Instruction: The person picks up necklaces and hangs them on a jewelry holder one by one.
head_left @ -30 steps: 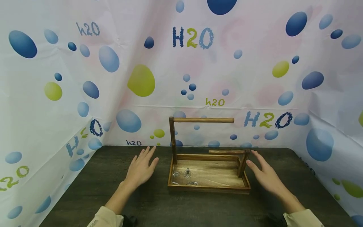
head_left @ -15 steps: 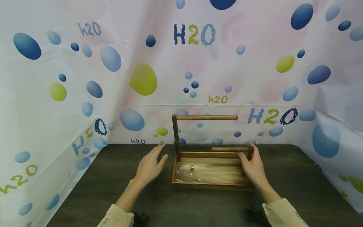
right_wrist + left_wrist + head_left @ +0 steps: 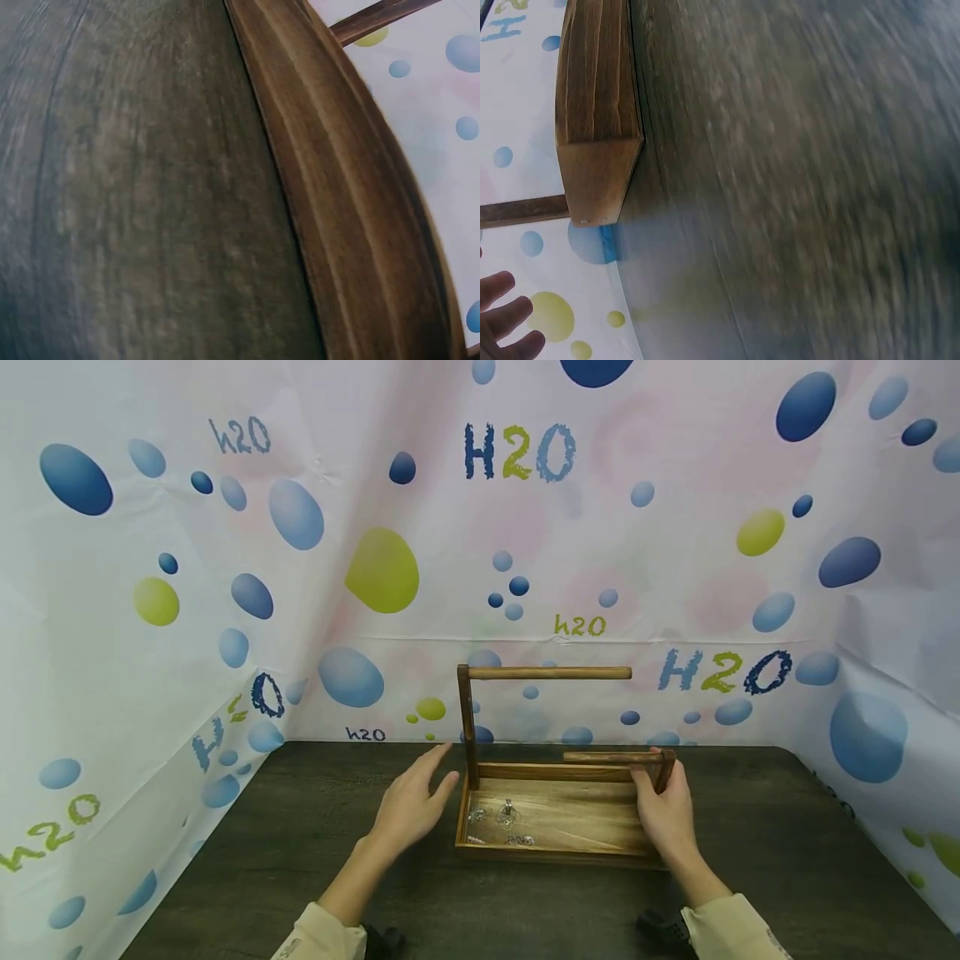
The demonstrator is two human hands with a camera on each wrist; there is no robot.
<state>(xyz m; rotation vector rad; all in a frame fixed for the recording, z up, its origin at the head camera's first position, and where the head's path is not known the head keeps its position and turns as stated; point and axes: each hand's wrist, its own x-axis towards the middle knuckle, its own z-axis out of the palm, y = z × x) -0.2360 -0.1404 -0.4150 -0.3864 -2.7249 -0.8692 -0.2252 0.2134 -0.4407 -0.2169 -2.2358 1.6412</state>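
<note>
A wooden jewelry stand (image 3: 551, 855) sits on the dark table, a shallow tray with a tall post and long bar (image 3: 551, 673) on its left. A shorter post with a low bar (image 3: 611, 757) rises at its right end. My right hand (image 3: 666, 817) grips that short post, thumb on the inner side and fingers mostly hidden behind. Small silvery pieces (image 3: 507, 814) lie in the tray's left part. Just left of the stand, my left hand (image 3: 411, 803) is held apart from it, fingers extended; its fingertips (image 3: 508, 318) show in the left wrist view, near the tray's end.
The dark wood-grain table (image 3: 315, 827) extends on both sides and in front of the stand. Behind it hangs a white sheet (image 3: 420, 502) printed with blue and green drops, which also runs along both sides.
My right hand has moved left from beside the stand and taken hold of its short post. My left hand has shifted right, closer to the stand's left end. The head view has shifted slightly.
</note>
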